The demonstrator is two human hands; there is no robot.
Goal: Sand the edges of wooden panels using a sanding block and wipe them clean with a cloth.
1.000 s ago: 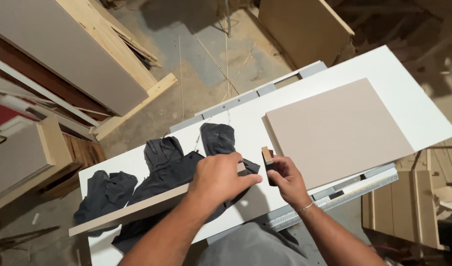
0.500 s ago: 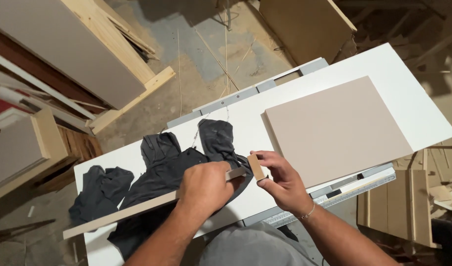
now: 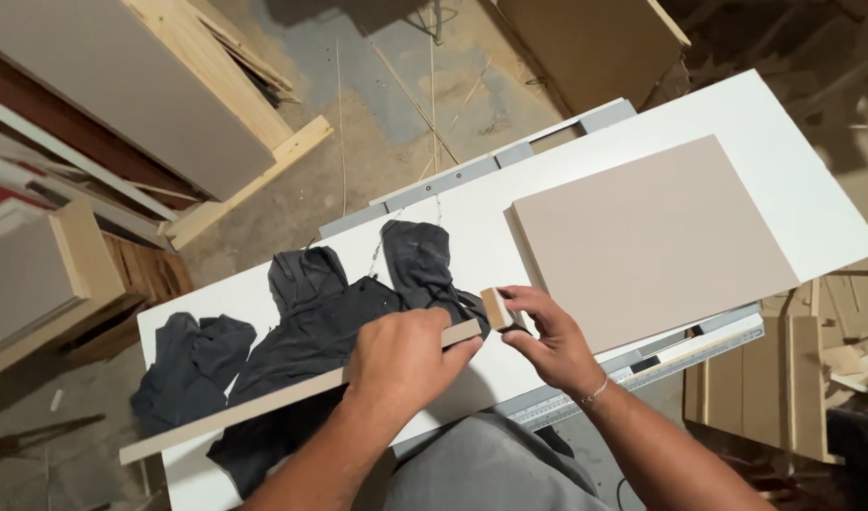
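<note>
white table (image 3: 784, 161) | beige panel (image 3: 651, 237) | dark grey cloth (image 3: 311, 322) | tan strip (image 3: 263, 402)

woodworking shop: stacked boards (image 3: 122, 114), sawdust floor (image 3: 396, 132)

A dark crumpled cloth (image 3: 311, 322) is sprawled over the white table (image 3: 774, 151), next to a big beige panel (image 3: 651, 237). Wood boards (image 3: 226, 95) and scrap lie on the dusty floor (image 3: 386, 114) all around.

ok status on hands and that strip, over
Left hand clamped on long beige strip. Right hand pinching small block at strip's end. Dark cloth bunched under strip.
</note>
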